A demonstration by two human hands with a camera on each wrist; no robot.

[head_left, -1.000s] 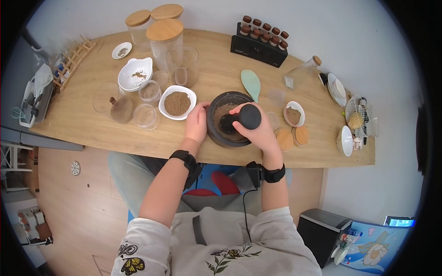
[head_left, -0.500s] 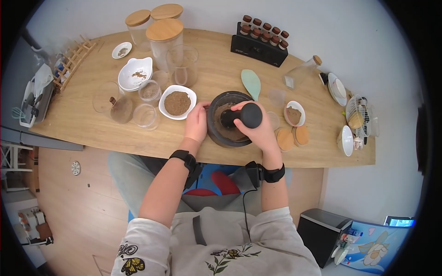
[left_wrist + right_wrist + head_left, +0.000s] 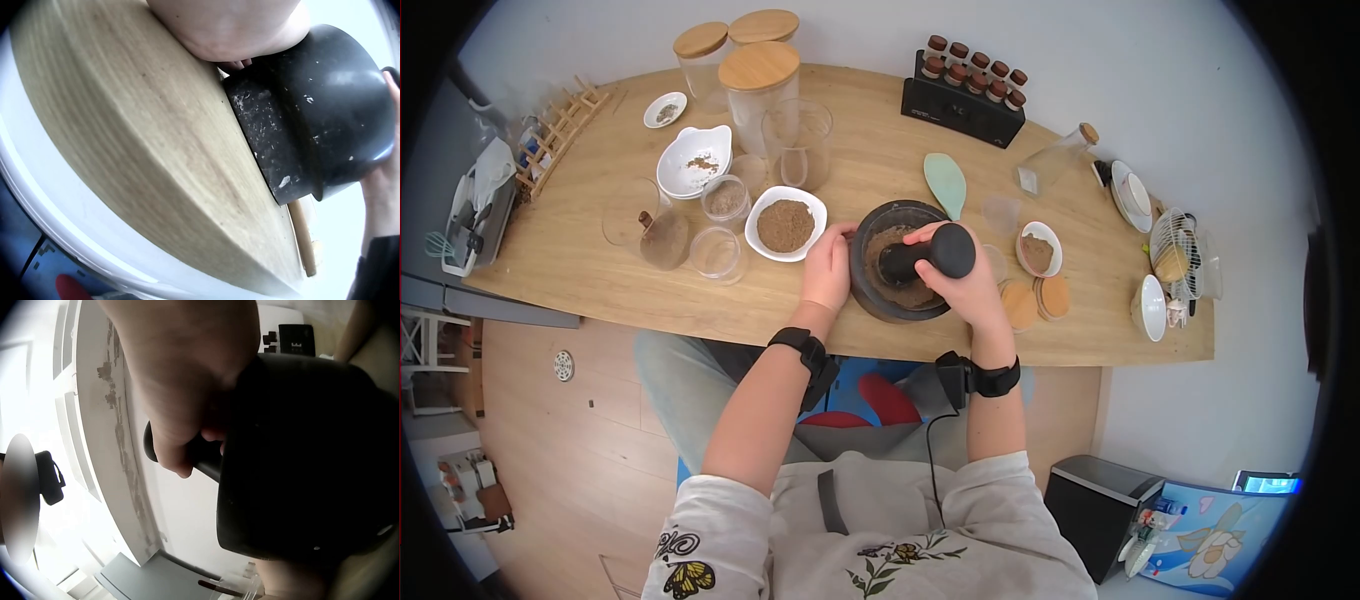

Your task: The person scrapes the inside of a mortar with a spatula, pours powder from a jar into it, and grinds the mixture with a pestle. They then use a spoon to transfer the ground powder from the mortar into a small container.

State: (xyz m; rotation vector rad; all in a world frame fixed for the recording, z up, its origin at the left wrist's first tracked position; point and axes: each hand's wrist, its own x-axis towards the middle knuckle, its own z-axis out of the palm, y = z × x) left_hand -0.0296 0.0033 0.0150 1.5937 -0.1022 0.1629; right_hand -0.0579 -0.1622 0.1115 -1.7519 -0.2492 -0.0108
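Note:
A dark mortar stands near the table's front edge with brown powder inside. My right hand grips a black pestle, its lower end in the powder and its knob tilted to the right. The left hand rests against the mortar's left side, fingers partly hidden behind the rim. In the left wrist view the mortar's outer wall shows pale specks. The right wrist view has the right hand wrapped round the pestle above the mortar.
Left of the mortar is a white bowl of brown powder, with glass jars and a white bowl beyond. A green spoon-shaped piece lies behind. To the right are a small bowl and wooden lids; a spice rack stands at the back.
The pestle's knob and my right hand have shifted slightly to the right, the lower end staying in the mortar. The left hand has kept its place on the mortar's side.

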